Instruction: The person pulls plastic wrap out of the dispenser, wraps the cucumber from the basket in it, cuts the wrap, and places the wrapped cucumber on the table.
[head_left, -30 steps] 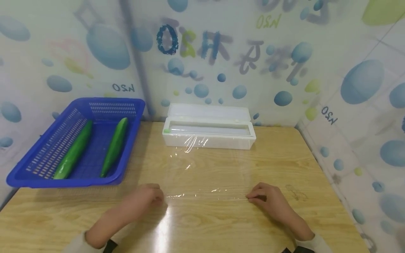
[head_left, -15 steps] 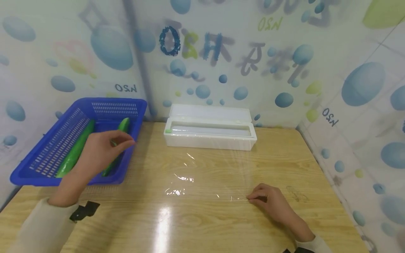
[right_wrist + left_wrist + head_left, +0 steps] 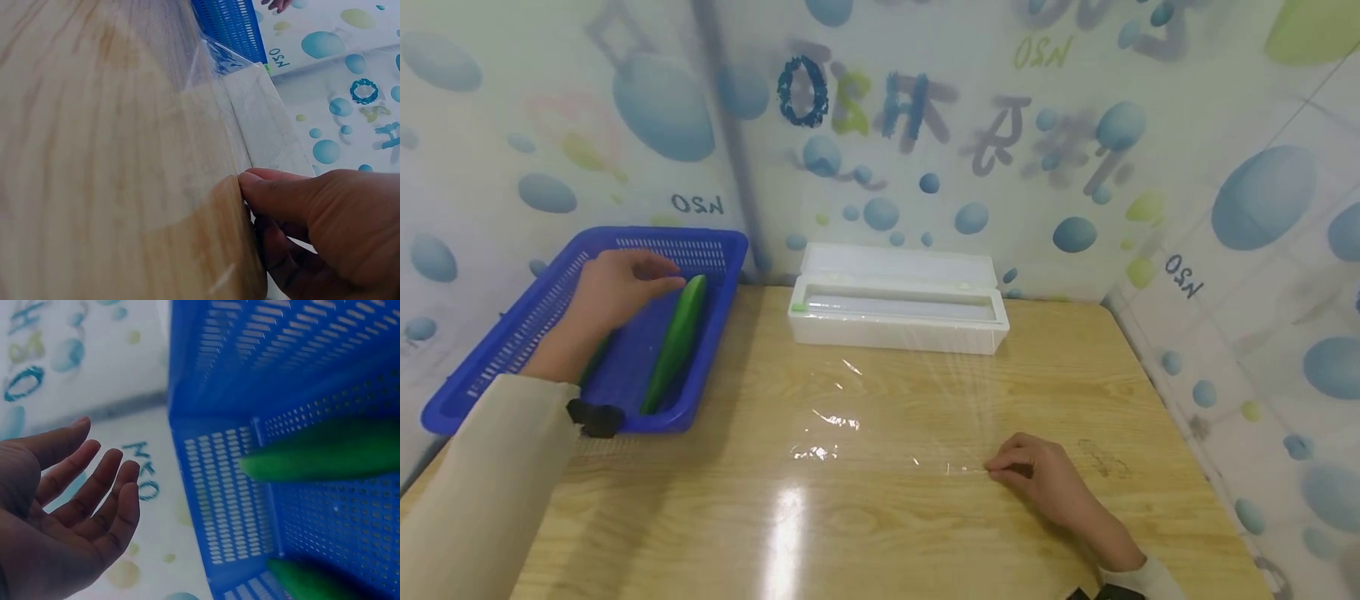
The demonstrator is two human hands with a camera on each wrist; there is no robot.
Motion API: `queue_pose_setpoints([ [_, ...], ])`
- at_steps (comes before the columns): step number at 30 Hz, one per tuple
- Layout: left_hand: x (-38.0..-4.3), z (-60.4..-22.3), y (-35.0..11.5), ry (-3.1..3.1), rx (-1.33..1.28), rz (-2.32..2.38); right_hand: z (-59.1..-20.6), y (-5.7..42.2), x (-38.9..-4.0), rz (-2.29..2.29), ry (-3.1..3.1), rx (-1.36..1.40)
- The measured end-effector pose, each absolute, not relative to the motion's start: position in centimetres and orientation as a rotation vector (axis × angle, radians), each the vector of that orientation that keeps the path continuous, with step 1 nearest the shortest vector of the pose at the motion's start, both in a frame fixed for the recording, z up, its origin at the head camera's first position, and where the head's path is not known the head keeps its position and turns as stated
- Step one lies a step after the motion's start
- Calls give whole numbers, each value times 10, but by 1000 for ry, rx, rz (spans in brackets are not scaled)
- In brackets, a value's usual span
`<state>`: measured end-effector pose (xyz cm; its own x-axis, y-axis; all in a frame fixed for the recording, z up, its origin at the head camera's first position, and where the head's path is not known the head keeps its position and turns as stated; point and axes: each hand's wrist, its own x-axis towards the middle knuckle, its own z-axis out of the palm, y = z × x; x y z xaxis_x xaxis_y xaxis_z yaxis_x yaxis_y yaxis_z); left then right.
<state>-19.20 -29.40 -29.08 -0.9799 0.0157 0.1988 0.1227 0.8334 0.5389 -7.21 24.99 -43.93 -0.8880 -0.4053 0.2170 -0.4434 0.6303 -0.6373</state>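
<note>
My left hand (image 3: 617,287) is over the blue plastic basket (image 3: 688,421), its fingers loosely bent and holding nothing. Inside the basket lie two cucumbers; the right-hand cucumber (image 3: 677,342) shows whole, while my hand and forearm mostly cover the other. The left wrist view has the hand (image 3: 75,500) with fingers spread and a cucumber (image 3: 325,450) beyond. Between thumb and fingers my right hand (image 3: 1037,475) pinches a corner of the clear plastic wrap (image 3: 835,421). That sheet runs back to a white wrap dispenser box (image 3: 898,337) with its lid up.
A wooden table (image 3: 880,533) carries everything. Behind it stands a wall (image 3: 880,175) with blue bubble prints, and a second wall (image 3: 1262,333) rises along the right side. The basket sits at the table's left edge.
My left hand has let go of the wrap's left corner and moved left and back over the basket. The wrap's left side now lies slack. My right hand has stayed in place.
</note>
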Motion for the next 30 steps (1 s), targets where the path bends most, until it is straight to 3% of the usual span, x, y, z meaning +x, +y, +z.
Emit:
queue_pose_setpoints([
  [10,-224,-311,-323,-2960,-18,-910,-439,250,-75,1115,-2768,746],
  [30,-233,-359,-340,-3054,66,-1364,-442,254,-76,1082,-2751,750],
])
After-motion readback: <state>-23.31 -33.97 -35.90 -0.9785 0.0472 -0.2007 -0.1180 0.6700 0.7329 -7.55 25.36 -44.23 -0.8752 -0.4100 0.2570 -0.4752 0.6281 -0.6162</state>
